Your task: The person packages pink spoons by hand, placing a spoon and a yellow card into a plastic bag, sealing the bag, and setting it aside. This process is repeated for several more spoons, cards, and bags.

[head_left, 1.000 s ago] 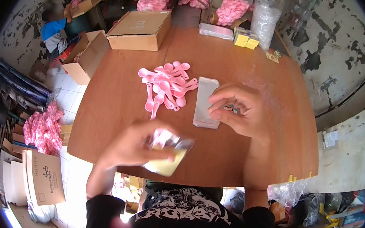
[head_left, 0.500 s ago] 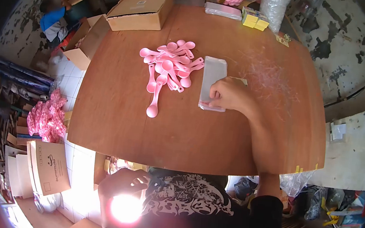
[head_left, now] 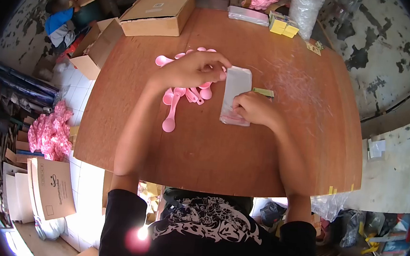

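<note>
Past centre of the round brown wooden table (head_left: 203,147), toward twelve o'clock: heap of pink plastic spoons (head_left: 184,95), flat stack of clear plastic sleeves (head_left: 237,84) just at its three o'clock. Held left hand (head_left: 195,68) curled over the heap; could not tell any grip. Pressed right hand (head_left: 253,108), fingers narrow and bent, on the stack's six-o'clock end; pinch or press, unclear. Probably best served by lifting a single spoon by its handle, with the sleeves pinned flat.

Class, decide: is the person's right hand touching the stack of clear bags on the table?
Touching. The head view shows the right hand with fingertips pressed onto the near end of the stack of clear bags, no gap.
</note>
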Demonstrator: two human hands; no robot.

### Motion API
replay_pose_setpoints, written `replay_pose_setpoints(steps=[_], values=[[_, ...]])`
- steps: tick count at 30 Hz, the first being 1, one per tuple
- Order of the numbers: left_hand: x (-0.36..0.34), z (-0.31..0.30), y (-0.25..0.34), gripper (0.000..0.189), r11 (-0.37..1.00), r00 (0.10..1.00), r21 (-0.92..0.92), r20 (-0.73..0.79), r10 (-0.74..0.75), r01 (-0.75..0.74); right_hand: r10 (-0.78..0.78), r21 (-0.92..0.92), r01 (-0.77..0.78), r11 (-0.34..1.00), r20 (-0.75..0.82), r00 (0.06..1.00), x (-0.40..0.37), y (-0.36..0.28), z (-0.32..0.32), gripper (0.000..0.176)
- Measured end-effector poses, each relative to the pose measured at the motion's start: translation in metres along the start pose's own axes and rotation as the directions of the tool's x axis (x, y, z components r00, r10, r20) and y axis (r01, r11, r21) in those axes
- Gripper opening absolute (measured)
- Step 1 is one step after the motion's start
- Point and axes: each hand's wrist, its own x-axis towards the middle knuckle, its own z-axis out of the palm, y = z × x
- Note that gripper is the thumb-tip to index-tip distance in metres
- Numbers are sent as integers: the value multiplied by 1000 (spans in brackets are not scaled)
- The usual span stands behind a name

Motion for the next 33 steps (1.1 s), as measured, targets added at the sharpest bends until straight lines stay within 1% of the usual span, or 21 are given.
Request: replay_pose_setpoints(steps=[1, 2, 5, 6, 9, 11, 13, 14, 16, 17, 19, 21, 23, 24, 25, 27, 28, 29, 30, 31, 33], values=[[1, 7, 2, 26, 999, 998, 29, 47, -39, 38, 10, 19, -9, 1000, -14, 1000, -1, 2, -1, 10], [3, 15, 0, 25, 994, 992, -39, 81, -95, 98, 19, 42, -18, 999, -26, 999, -1, 4, 0, 9], [8, 29, -7, 25, 993, 978, 14, 173, -115, 114, 23, 128, -14, 992, -68, 997, 0, 9, -4, 7], [9, 33, -13, 25, 991, 976, 13, 171, -133, 132, 44, 169, -36, 985, -44, 998, 0, 5, -10, 10], [14, 44, -32, 21, 996, 984, 66, 176, 42, -54, 45, 234, -24, 972, -84, 995, 0, 4, -14, 10], [15, 46, -31, 22, 996, 981, 90, 193, -21, 3, 38, 261, -14, 965, -90, 995, 2, 5, -16, 9], [18, 49, -30, 25, 969, 984, 244, 179, 1, -46, 44, 282, -16, 959, -96, 994, 2, 5, -16, 8], [21, 53, -33, 25, 970, 984, 240, 177, 4, -47, 39, 298, -10, 954, -90, 995, 3, 6, -17, 8], [24, 61, -43, 22, 920, 958, 266, 81, 275, -287, 39, 312, -12, 950, -79, 996, 2, 4, -20, 8], [26, 63, -48, 22, 921, 957, 261, 79, 280, -291, 35, 353, -4, 936, -83, 996, 0, 2, -23, 9], [29, 62, -49, 16, 935, 942, 119, 9, 335, -334, 36, 388, 0, 922, -86, 996, -2, 0, -28, 9], [26, 56, -46, 13, 938, 940, 89, -32, 338, -335, 72, 426, 3, 905, -159, 985, -5, 0, -33, 8], [20, 49, -37, 10, 998, 997, -59, -69, 17, -21, 104, 351, -41, 935, -163, 981, -11, -1, -44, 10], [18, 44, -36, 10, 985, 980, -40, -123, 159, -165, 128, 279, -77, 957, -170, 977, -13, -1, -50, 11], [17, 39, -35, 10, 985, 979, -44, -125, 162, -169, 130, 275, -80, 958, -168, 977, -16, 0, -54, 11], [16, 29, -34, 10, 981, 969, -92, -194, 153, -173, 209, 68, -210, 975, 16, 978, -26, 2, -60, 18], [16, 27, -34, 10, 968, 949, -103, -246, 198, -229, 216, 62, -217, 974, 14, 976, -30, 2, -59, 18], [15, 25, -34, 10, 966, 947, -107, -248, 204, -236, 217, -57, -214, 975, 44, 975, -36, 3, -54, 22], [13, 22, -29, 10, 949, 961, -260, -254, 109, -176, 219, -175, -203, 963, 74, 973, -41, 4, -48, 27], [11, 20, -25, 10, 906, 969, -407, -245, 12, -114, 222, -182, -206, 961, 74, 972, -46, 6, -42, 27], [11, 16, -25, 10, 904, 972, -414, -236, 5, -105, 72, -113, -88, 990, -135, 988, -54, 8, -29, 31]])
